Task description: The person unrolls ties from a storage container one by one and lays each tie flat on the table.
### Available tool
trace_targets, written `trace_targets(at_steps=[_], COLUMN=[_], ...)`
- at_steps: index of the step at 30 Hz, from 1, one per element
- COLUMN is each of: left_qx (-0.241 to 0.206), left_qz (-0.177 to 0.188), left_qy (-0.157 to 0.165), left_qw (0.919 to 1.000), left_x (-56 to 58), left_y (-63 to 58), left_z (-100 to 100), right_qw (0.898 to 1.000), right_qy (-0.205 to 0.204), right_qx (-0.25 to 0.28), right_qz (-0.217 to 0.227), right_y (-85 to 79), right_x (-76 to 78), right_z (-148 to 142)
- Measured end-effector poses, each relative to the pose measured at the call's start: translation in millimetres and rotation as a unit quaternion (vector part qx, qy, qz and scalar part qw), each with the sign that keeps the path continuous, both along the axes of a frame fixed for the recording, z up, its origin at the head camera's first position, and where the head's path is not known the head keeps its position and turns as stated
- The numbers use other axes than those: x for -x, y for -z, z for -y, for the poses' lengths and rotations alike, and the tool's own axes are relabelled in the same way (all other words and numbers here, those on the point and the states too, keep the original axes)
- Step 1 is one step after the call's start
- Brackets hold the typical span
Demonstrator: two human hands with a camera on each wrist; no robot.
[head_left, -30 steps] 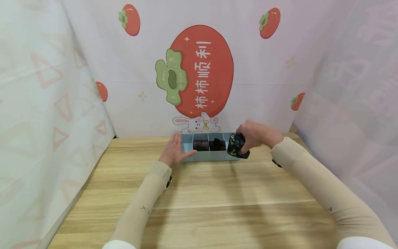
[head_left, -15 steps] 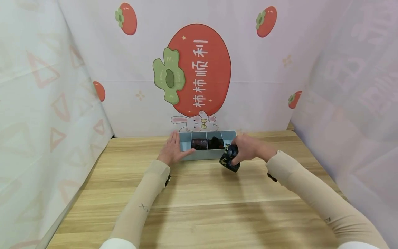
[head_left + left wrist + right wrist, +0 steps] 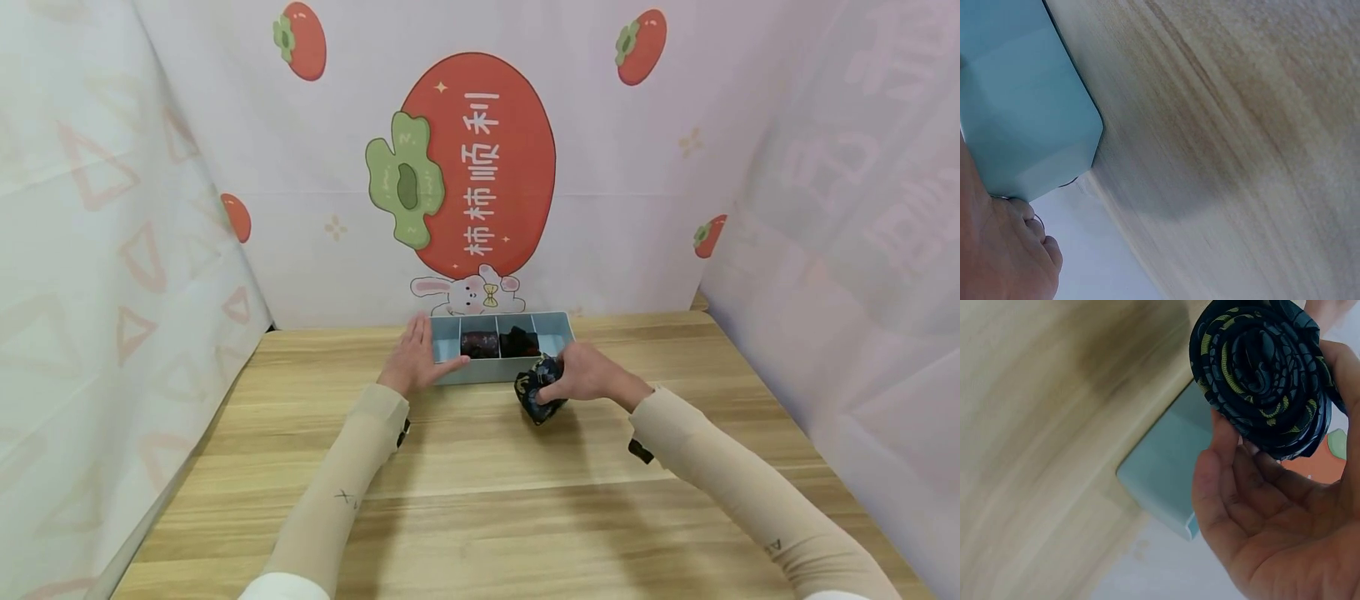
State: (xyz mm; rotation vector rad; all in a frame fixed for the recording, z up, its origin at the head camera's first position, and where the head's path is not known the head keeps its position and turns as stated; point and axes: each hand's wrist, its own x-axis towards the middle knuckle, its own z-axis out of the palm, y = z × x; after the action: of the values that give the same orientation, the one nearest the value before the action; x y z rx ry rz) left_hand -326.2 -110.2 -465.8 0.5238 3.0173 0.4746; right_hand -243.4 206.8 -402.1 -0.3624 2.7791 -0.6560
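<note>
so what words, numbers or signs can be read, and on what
"柿柿顺利": large red persimmon print
"X": left sleeve, beside a small unreadable mark
Right sleeve: small mark, too blurred to read
Right curtain: faint characters, unreadable
Green leaf print: tiny marks, too small

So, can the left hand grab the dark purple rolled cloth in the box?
Probably yes. The left hand is at the left end of the light blue divided box, its thumb near the dark purple rolled cloth. Nothing seems to cover that cloth from above.
</note>
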Motion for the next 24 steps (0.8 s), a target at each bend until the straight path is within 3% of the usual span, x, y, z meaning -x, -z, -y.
trace_targets(at_steps=[5,15,18,24], left_qx=[0.003,-0.007,-0.006,-0.007], left_qz=[-0.002,0.003,0.003,0.0], left_qy=[0.001,0.0,0.002,0.008], left_qw=[1.0,1.0,1.0,0.9999], left_x=[1.8,0.1,-0.3,-1.7], left_y=[1.4,0.7,0.4,-2.1], left_z=[0,1,2,1], right_qw=[0.998,0.992,0.991,0.991], right_qy=[0.053,0.11,0.122,0.117], right_qx=[0.017,0.039,0.043,0.057], right_qz=[0.022,0.036,0.045,0.019], right_y=[8.3,26.5,32.0,42.1], right_x=[-7.6,-17.4,-20.0,-25.6], right_z=[1,3,3,2])
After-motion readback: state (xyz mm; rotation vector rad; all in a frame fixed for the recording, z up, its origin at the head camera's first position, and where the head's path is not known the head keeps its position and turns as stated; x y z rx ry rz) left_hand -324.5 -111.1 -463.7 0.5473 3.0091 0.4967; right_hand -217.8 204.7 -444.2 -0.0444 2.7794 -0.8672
